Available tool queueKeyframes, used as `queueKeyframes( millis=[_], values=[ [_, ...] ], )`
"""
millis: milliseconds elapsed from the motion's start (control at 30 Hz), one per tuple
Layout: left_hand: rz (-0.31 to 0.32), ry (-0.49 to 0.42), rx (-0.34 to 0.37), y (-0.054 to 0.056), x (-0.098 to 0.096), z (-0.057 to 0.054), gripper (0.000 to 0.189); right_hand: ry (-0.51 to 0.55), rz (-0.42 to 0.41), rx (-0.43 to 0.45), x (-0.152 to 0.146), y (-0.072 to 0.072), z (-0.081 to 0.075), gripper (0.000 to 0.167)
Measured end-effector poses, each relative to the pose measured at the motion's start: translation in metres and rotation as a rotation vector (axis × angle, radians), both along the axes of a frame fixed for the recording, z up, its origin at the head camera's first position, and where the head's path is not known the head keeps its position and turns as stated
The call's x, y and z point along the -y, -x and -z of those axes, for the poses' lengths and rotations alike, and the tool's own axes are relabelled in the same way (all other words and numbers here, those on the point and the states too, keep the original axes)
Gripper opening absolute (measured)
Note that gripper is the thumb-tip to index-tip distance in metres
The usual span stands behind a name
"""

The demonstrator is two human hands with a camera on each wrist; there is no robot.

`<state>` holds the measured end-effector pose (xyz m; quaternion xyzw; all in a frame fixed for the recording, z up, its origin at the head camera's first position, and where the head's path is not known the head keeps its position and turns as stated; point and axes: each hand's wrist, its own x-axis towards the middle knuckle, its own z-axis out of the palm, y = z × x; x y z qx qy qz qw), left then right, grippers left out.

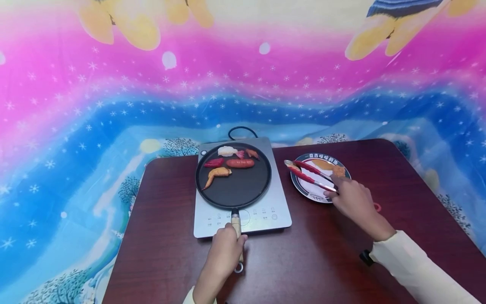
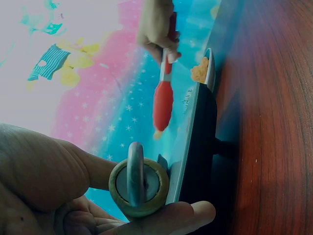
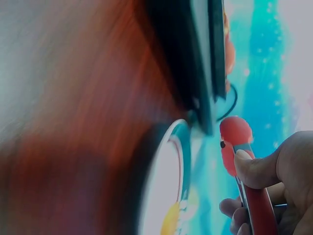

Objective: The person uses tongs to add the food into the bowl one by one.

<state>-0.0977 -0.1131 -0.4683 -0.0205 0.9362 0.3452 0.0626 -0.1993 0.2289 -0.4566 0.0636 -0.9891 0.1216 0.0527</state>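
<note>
My left hand grips the wooden handle of a round black frying pan. In the pan lie a sausage, a chicken wing, a dark red piece, a white piece with a red tail and a small orange-brown piece. My right hand holds red-and-silver tongs above the left part of a plate. A small yellowish piece shows at their tips; its kind is unclear. A crumbed fried piece and a flat orange-brown piece rest on the plate.
The pan sits on a silver induction cooker with its touch panel at the front. A black cord loops behind it. Everything stands on a dark red-brown wooden table, with a patterned cloth hanging behind.
</note>
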Motion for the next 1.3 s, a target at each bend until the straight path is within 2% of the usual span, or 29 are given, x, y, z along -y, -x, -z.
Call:
queueKeyframes(
  millis=[167,333,567,733,900,1300],
  values=[
    [-0.005,0.001,-0.001,0.0,0.001,0.0,0.03,-0.027,-0.089,-0.051,0.02,0.004,-0.009,0.054],
    [-0.001,0.003,0.003,0.001,0.001,0.001,0.03,-0.042,-0.137,-0.096,0.037,0.01,-0.015,0.053],
    [-0.012,-0.003,0.001,0.001,0.0,0.0,0.029,-0.065,-0.181,-0.075,0.059,0.017,-0.023,0.051],
    [-0.004,0.003,-0.004,0.001,0.001,-0.001,0.029,-0.083,-0.186,-0.04,0.074,0.023,-0.023,0.05],
    [-0.007,-0.009,0.009,0.002,0.001,-0.002,0.03,-0.087,-0.205,0.014,0.089,0.028,-0.022,0.057],
    [0.006,-0.002,-0.003,0.002,0.002,-0.002,0.031,-0.146,-0.279,-0.052,0.107,0.035,-0.014,0.053]
  ],
)
